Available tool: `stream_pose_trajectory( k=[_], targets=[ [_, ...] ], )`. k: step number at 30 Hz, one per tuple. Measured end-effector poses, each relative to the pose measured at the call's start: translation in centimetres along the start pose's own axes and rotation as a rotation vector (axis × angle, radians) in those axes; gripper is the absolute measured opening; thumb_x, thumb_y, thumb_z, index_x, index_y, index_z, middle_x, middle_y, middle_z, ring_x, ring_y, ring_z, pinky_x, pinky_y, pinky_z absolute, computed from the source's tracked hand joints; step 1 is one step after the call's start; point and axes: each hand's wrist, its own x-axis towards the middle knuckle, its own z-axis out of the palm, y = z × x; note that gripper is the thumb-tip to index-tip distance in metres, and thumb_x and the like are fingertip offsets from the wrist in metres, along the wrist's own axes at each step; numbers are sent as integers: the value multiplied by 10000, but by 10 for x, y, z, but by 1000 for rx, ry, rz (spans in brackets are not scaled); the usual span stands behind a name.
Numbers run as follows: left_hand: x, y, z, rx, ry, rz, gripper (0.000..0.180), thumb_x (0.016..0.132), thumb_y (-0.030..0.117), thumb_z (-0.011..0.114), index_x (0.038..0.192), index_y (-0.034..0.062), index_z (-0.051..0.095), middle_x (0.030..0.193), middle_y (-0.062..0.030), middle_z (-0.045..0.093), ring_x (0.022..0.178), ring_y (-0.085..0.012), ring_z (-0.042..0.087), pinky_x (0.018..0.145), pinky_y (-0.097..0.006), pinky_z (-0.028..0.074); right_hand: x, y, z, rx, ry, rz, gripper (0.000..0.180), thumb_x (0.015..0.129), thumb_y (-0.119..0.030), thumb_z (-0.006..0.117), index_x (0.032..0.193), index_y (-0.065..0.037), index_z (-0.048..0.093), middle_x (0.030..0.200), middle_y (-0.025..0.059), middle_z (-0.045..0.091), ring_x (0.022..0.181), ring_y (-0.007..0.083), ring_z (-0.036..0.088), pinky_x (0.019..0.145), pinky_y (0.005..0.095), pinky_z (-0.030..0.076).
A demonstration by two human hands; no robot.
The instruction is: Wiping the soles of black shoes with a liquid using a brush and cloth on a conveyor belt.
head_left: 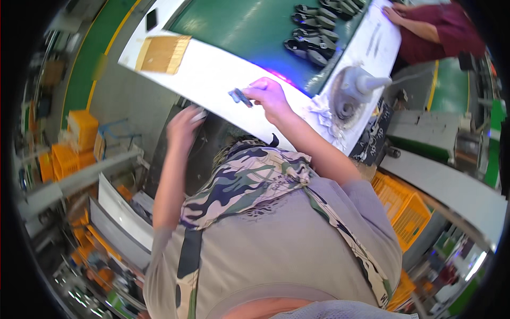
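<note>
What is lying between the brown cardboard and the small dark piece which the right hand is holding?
In the head view, only white tabletop shows between the brown cardboard and the small dark piece in the right hand.

The left grip (pixel 181 127) is smeared, and the pale thing (pixel 198 115) at its fingertips is too blurred to identify. At the right grip (pixel 272 99), the fingers cover one end of a small dark piece (pixel 242 98), whose kind is too small to tell. Beyond the right grip, the picture's upper edge cuts off the green surface (pixel 228 24) and, farther right, the row of dark shoes (pixel 313 45). The co-worker (pixel 446 32), well to its right, is cropped there too, head out of view. Far below and left of the left grip, background clutter (pixel 101 276) dissolves into indistinct specks.
</note>
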Motion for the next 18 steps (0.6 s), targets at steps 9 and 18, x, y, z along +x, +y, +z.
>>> stream_pose_trajectory(
  k=[9, 18],
  targets=[
    [187, -114, 424, 264, -365, -640, 807, 764, 370, 794, 1385, 68, 377, 1344, -241, 481, 1148, -424, 549, 899, -604, 488, -116, -26, -217, 114, 598, -245, 211, 768, -6, 754, 896, -35, 589, 814, 0, 584, 728, 85, 557, 651, 238, 469],
    [265, -106, 459, 413, -215, -567, 306, 845, 190, 712, 1102, 80, 590, 1062, -106, 659, 992, -306, 636, 907, -581, 507, -143, -23, -261, 247, 730, -276, 213, 775, -38, 753, 875, -60, 567, 797, -17, 570, 692, 62, 520, 635, 223, 431]
  ],
)
